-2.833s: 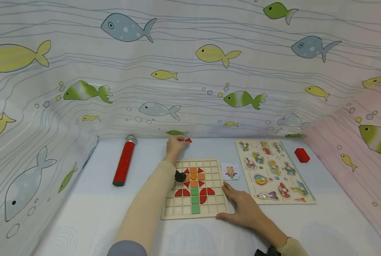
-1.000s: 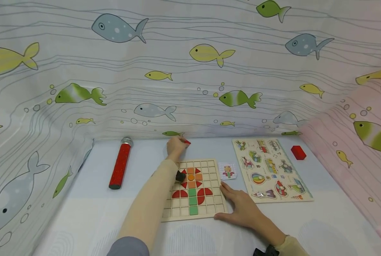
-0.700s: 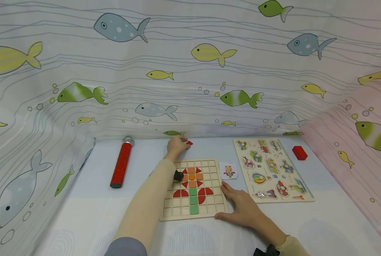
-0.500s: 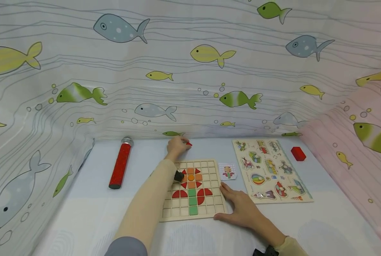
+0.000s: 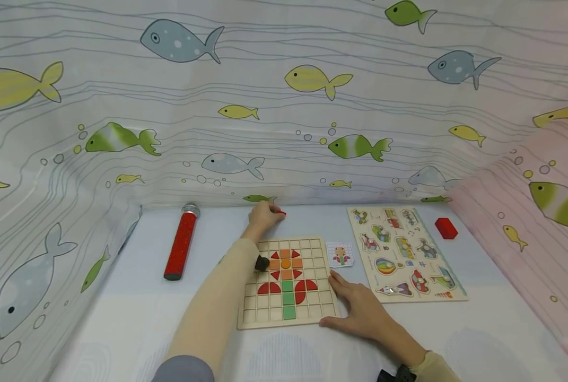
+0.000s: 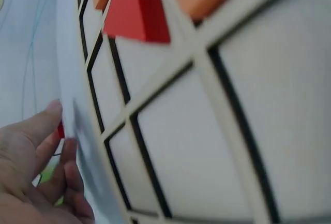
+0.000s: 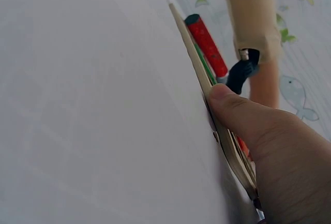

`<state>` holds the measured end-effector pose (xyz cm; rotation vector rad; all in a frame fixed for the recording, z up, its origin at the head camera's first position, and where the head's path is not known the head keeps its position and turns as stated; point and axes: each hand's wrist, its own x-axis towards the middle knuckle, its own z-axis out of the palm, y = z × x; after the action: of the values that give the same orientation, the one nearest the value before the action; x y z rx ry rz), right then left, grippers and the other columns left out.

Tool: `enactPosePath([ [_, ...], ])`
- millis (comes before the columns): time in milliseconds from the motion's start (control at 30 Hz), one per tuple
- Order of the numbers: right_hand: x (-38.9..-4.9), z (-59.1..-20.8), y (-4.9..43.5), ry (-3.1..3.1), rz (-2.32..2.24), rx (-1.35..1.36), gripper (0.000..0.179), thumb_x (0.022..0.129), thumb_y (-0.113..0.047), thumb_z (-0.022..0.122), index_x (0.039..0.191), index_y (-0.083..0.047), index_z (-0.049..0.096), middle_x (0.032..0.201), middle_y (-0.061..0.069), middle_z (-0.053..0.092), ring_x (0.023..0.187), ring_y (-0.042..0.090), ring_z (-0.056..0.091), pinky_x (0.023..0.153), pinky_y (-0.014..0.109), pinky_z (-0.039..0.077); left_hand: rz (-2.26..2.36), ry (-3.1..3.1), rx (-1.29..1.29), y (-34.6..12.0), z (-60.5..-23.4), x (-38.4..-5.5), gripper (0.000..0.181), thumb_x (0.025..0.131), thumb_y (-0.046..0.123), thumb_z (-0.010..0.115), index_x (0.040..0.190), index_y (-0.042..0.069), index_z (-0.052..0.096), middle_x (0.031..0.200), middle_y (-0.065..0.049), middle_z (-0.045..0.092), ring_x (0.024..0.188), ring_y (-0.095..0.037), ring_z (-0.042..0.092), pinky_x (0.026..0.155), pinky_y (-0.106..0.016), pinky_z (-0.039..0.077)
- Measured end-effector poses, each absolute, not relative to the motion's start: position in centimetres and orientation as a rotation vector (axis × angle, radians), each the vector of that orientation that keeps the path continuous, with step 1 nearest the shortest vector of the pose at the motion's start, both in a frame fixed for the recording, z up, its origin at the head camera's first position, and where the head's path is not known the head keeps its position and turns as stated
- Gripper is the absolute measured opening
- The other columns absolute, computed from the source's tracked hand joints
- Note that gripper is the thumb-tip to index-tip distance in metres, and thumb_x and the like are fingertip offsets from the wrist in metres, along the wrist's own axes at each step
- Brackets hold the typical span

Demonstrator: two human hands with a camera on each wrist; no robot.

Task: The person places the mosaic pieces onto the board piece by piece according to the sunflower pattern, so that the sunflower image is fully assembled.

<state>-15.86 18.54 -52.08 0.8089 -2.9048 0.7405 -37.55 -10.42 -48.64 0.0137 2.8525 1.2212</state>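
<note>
Behind the far edge of the wooden grid board [image 5: 318, 313], my left hand [image 5: 263, 216] pinches a small red piece [image 5: 282, 213]. Only a sliver of that piece shows between thumb and fingers in the left wrist view, so its shape is hidden. My right hand [image 5: 362, 310] rests against the board's near right corner, fingers along the right side and thumb at the front. Set in the board are orange squares, a round orange piece [image 5: 286, 263], red triangles [image 5: 296, 274], green squares [image 5: 289, 299] and red quarter circles [image 5: 300, 297].
A pattern card [image 5: 340, 255] lies just right of the board. Beyond it is a picture puzzle board [image 5: 400, 249], with a red block [image 5: 446, 228] at far right. A red microphone-like tube [image 5: 182, 244] lies to the left. Fish-print cloth [image 5: 284, 132] rises behind.
The red piece has turned within my left fingers and now shows as a thin edge. My left hand stays behind the board; my right hand keeps its place.
</note>
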Motion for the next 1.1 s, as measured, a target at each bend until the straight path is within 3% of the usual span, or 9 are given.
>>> enactPosePath([
  [167,-15.9,-52.1,18.5,-2.895,0.742,0.816,0.109,0.080,-0.082,0.072,0.153,-0.004,0.055,0.161,0.011,0.050,0.132,0.035,0.064,0.099,0.052,0.057,1.232,2.801,0.231,-11.5,-47.5,-37.4,0.029,0.098,0.020,0.079,0.121,0.001,0.077,0.115,-0.013,0.077,0.108,-0.029,0.067,0.094,-0.043,0.055],
  [267,-15.8,-52.0,18.5,-2.898,0.750,0.818,0.109,0.080,-0.082,0.073,0.153,-0.004,0.055,0.161,0.012,0.050,0.133,0.036,0.064,0.100,0.053,0.057,1.205,2.789,0.385,-12.3,-46.5,-36.2,0.031,0.099,0.023,0.078,0.124,0.003,0.077,0.116,-0.011,0.077,0.103,-0.026,0.064,0.088,-0.039,0.053],
  [467,-16.0,-52.2,18.6,-2.926,0.732,0.811,0.111,0.080,-0.084,0.070,0.155,-0.004,0.053,0.163,0.011,0.047,0.133,0.038,0.063,0.102,0.054,0.056,1.213,2.746,0.662,-13.4,-45.0,-30.9,0.034,0.100,0.026,0.077,0.126,0.005,0.076,0.116,-0.006,0.077,0.099,-0.022,0.063,0.085,-0.037,0.054],
  [767,-16.0,-51.8,18.7,-2.902,0.741,0.817,0.109,0.080,-0.081,0.073,0.153,-0.003,0.055,0.162,0.013,0.049,0.132,0.039,0.064,0.100,0.055,0.057,1.165,2.623,0.767,-14.5,-45.5,-22.3,0.026,0.094,0.025,0.083,0.117,0.012,0.080,0.106,0.007,0.077,0.092,-0.011,0.061,0.079,-0.029,0.053],
  [1100,-15.9,-51.5,18.6,-2.905,0.746,0.823,0.108,0.080,-0.078,0.076,0.153,-0.002,0.054,0.162,0.013,0.049,0.132,0.040,0.064,0.101,0.054,0.057,0.919,2.668,0.930,-14.9,-46.5,-18.6,0.020,0.090,0.021,0.087,0.109,0.014,0.083,0.100,0.009,0.076,0.093,-0.011,0.064,0.087,-0.033,0.053],
])
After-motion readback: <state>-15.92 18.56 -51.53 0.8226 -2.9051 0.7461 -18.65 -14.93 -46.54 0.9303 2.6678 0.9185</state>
